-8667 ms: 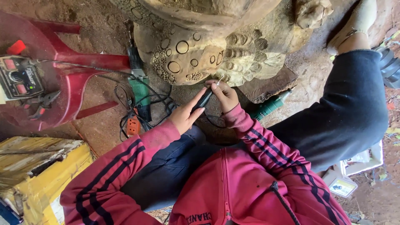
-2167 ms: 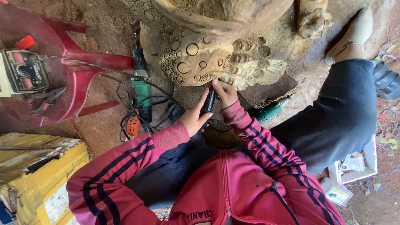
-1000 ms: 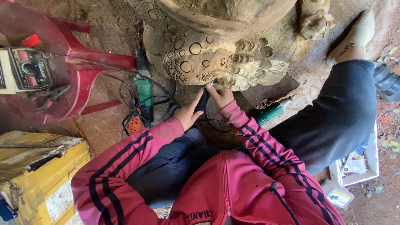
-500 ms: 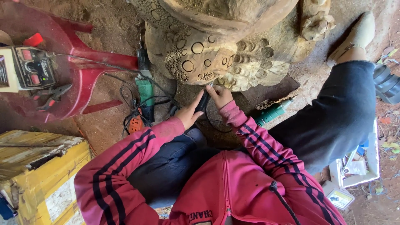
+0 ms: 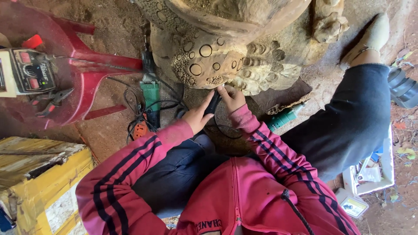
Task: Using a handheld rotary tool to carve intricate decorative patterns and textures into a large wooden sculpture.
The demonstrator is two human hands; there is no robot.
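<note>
A large carved wooden sculpture (image 5: 235,52) with ring and scale patterns stands on the dirt ground in front of me. Both hands grip a slim black rotary carving tool (image 5: 213,103) whose tip meets the lower edge of the carving. My left hand (image 5: 197,116) wraps the tool's body from the left. My right hand (image 5: 231,98) pinches it near the tip, fingers touching the wood. A black cord loops down from the tool between my knees.
A green power drill (image 5: 151,93) and an orange plug (image 5: 138,129) lie left of the hands among cables. A red plastic chair (image 5: 74,82) holds a power unit (image 5: 27,75) and pliers. A yellow box (image 5: 43,182) sits at lower left, a teal tool (image 5: 283,118) and white tray (image 5: 370,174) at right.
The hands and tool have stayed at the same spot under the carving. The view has shifted slightly, and the left hand has closed more tightly round the tool.
</note>
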